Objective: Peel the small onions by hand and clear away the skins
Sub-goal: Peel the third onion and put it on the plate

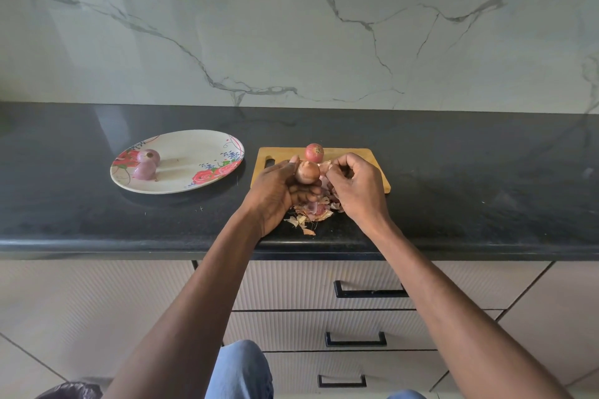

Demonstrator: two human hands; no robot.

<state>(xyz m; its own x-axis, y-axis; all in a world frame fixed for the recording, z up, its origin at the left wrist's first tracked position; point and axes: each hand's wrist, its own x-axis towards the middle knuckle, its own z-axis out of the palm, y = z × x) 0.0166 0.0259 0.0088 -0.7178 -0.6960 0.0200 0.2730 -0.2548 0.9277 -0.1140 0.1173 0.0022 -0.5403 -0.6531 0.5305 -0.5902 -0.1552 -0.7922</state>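
Head view: left hand (275, 186) gripped a small, firm onion (307, 171); right hand (355, 186) pinched its papery, fragile skin (325, 167).

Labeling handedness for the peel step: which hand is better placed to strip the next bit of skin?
Right. The right hand pinches at skin beside the onion, while the left hand grips that onion and looks committed to holding it.

You have a brown-skinned onion (307, 171) raised over the near edge of the cutting board (372, 157), with one unpeeled reddish onion (314, 152) resting at the board's far edge. Two peeled purple onions (147, 163) touch each other on the plate's (194, 155) left side, and your loose skins (312, 212) lie heaped across the board's near edge onto the tabletop (453, 172).
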